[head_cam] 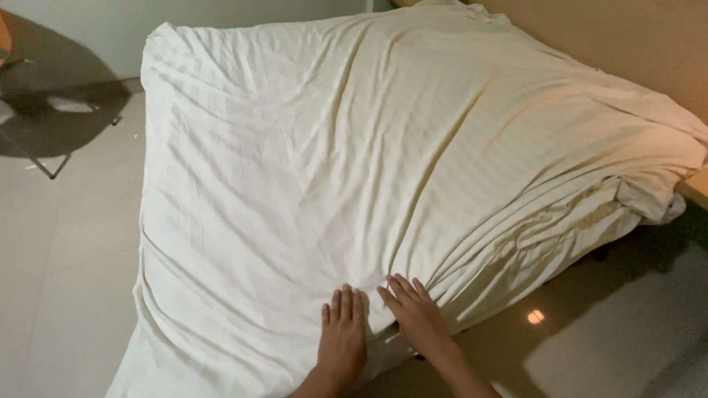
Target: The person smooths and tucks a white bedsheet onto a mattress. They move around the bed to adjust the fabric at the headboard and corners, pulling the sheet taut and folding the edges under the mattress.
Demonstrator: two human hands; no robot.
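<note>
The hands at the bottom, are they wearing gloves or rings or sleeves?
No. The left hand and the right hand are bare: no gloves, rings, watch or bracelets show. Both forearms are uncovered too, with no sleeve reaching into the picture.

light: dim, warm | glare: small spot on floor (535,317) | shadows: dark under bed edge | focus: slightly soft

Tiled floor (66,243) lies open left; wall (634,44) blocks the bed's (332,147) right.
</note>
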